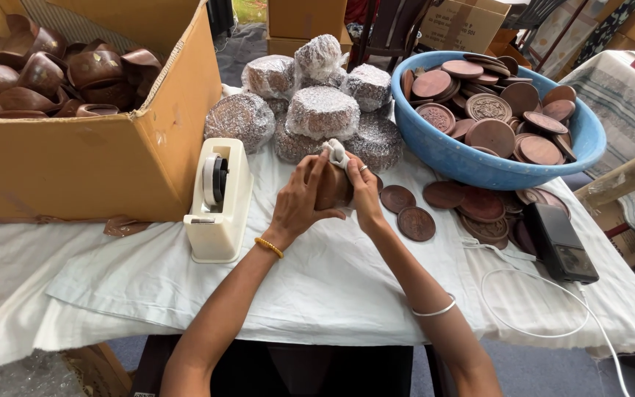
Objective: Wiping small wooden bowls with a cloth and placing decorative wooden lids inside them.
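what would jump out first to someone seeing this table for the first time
At the centre, the left hand and right hand together clasp a brown bowl with a white cloth at its top. Behind them sits a heap of foil-wrapped bundles. To the right a blue basin brims with brown round lids, and to the left a cardboard box holds more brown bowls, a cream tape dispenser beside it.

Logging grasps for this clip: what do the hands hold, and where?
Both hands, left hand and right hand, clasp a brown bowl by its sides; a white cloth sits at its top.
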